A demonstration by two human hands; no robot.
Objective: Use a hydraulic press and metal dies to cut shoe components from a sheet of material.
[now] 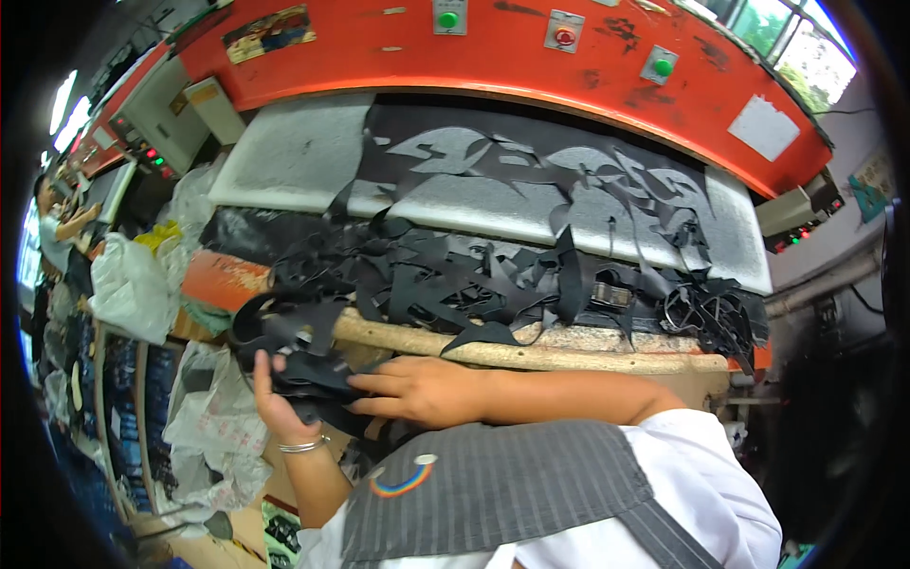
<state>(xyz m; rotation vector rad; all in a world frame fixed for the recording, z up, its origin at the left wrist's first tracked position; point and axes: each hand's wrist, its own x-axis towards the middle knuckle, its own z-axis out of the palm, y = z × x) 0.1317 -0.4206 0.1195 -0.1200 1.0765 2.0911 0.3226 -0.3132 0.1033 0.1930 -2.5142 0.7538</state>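
Note:
A bundle of black cut pieces [318,373] of sheet material, with loose strips hanging from it, is between my hands at the front left. My left hand [277,410], a bracelet at its wrist, grips the bundle from the left with a finger and the thumb showing. From the right, my right hand [422,391] reaches across my apron and closes its fingers on the bundle's edge; the fingertips are partly hidden. Just beyond, tangled black scraps [427,280] lie along the machine's front. Behind them, a black cut-out sheet [531,142] stretches over the white pad [294,156].
The orange machine beam [379,47] with push buttons spans the back. A wooden rail [569,358] runs along the near edge. White plastic bags [133,284] and a shelf [123,408] stand at left. Another person [62,228] works at the far left.

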